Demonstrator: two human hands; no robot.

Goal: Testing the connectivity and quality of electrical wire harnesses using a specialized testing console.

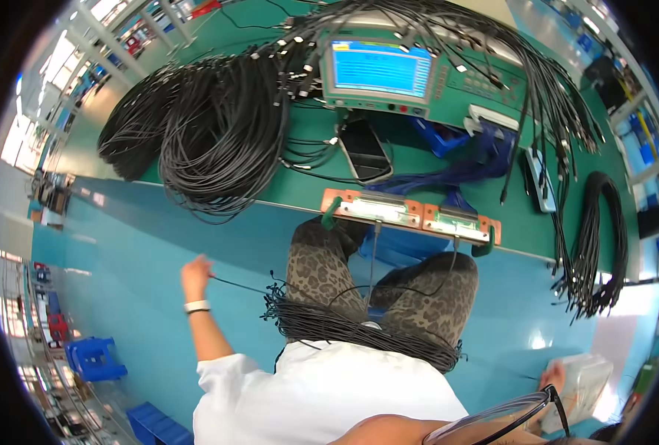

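A thick bundle of black cables lies across my lap, over the patterned trousers. Out to the left, my left hand is closed in a pinch on the end of a black cable, which stretches taut towards the bundle. My right hand is far out at the lower right, small and partly behind the glasses' frame. Its fingers look closed on a thin dark cable end. Two cables run from my lap up to the test fixture, a pair of copper-coloured blocks clamped to the table's front edge.
A tester with a blue screen stands on the green table. Large coils of black cable hang over the edge at left, another coil at right. A phone lies between. A blue stool and pale box stand on the floor.
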